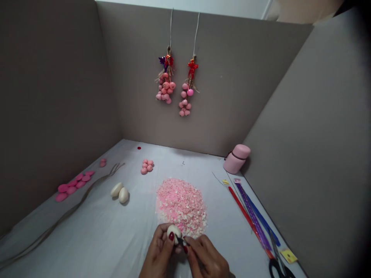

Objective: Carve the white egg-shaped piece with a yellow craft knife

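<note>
My left hand (159,251) is closed around a white egg-shaped piece (173,230), with the thumb resting on its near side. In my right hand (207,256) is a small knife with a dark blade (179,241), its tip touching the piece; the handle is mostly hidden by my fingers. Just beyond both hands spreads a heap of pink and white shavings (182,202). Two more white egg-shaped pieces (124,195) lie to the left, touching each other.
Pink balls (147,166), flat pink ovals (71,190) and long brown cord (78,202) lie leftward. Ribbons (252,212), scissors (276,256) and a pink flask (237,159) are at right. Two pink-ball bunches (165,87) hang on the back panel (139,77).
</note>
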Demonstrator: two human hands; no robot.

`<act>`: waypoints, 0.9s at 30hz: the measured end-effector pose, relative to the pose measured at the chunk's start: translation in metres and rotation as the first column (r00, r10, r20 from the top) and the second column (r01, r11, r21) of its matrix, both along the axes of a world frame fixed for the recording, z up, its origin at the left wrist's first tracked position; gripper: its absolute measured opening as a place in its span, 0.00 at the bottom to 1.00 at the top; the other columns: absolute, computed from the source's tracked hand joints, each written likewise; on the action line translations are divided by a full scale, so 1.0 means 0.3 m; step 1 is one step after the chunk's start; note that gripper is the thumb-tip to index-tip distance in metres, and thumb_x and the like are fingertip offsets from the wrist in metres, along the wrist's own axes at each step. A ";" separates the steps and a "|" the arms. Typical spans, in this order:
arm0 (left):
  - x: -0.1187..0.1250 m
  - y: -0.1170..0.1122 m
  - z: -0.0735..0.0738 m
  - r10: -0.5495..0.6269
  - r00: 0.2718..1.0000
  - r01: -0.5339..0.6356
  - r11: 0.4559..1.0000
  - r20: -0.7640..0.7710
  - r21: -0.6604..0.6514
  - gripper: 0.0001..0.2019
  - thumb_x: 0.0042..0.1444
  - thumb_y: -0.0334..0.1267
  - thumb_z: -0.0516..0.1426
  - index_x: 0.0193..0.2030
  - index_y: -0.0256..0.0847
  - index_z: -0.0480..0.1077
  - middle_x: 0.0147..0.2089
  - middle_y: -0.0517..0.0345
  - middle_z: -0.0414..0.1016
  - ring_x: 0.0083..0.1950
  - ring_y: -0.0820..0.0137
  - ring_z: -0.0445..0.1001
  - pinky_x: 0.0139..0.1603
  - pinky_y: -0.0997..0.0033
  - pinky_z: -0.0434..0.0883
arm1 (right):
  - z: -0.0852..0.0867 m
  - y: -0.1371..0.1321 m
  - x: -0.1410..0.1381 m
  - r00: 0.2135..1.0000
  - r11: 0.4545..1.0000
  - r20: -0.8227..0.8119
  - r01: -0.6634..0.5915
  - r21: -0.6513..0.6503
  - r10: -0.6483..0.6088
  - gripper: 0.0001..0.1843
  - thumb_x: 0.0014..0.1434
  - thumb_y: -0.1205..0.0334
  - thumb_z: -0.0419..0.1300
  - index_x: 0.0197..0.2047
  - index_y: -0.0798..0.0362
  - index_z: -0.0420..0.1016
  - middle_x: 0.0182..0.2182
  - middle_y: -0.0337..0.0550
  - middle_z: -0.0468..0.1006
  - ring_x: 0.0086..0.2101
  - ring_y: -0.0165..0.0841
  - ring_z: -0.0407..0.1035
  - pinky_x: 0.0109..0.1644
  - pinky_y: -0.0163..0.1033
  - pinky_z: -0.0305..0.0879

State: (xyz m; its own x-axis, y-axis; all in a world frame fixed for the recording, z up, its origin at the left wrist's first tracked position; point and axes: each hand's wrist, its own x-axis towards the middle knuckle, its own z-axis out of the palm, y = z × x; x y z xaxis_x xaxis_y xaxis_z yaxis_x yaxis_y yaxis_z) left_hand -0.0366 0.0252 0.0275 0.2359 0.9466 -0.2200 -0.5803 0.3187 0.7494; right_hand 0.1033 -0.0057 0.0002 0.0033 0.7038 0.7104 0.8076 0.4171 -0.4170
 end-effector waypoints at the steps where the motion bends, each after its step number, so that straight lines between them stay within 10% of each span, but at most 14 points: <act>1: 0.001 -0.001 0.002 0.006 1.000 -0.006 1.000 -0.009 0.008 0.15 0.47 0.51 0.66 0.35 0.42 0.77 0.27 0.61 0.75 0.29 0.72 0.67 0.35 0.69 0.65 | -0.001 0.000 -0.002 1.000 1.000 -0.015 0.002 -0.009 -0.002 0.16 0.69 0.60 0.50 0.43 0.51 0.80 0.23 0.41 0.73 0.21 0.30 0.72 0.24 0.29 0.67; 16: 0.026 -0.032 0.003 0.015 0.999 -0.015 1.000 -0.048 0.004 0.15 0.43 0.51 0.68 0.34 0.45 0.77 0.29 0.60 0.79 0.31 0.70 0.74 0.36 0.70 0.69 | 0.034 0.023 0.075 0.960 0.950 -0.278 -0.124 -0.286 0.042 0.11 0.67 0.60 0.55 0.43 0.51 0.79 0.31 0.44 0.79 0.32 0.33 0.76 0.37 0.32 0.72; 27: 0.000 0.009 0.012 -0.012 0.990 0.033 0.989 0.142 -0.144 0.13 0.41 0.42 0.71 0.34 0.40 0.80 0.31 0.56 0.83 0.35 0.70 0.77 0.42 0.72 0.71 | -0.008 -0.001 -0.002 0.972 0.993 -0.223 -0.096 -0.073 0.078 0.12 0.68 0.60 0.53 0.48 0.47 0.77 0.27 0.40 0.73 0.25 0.30 0.72 0.30 0.30 0.68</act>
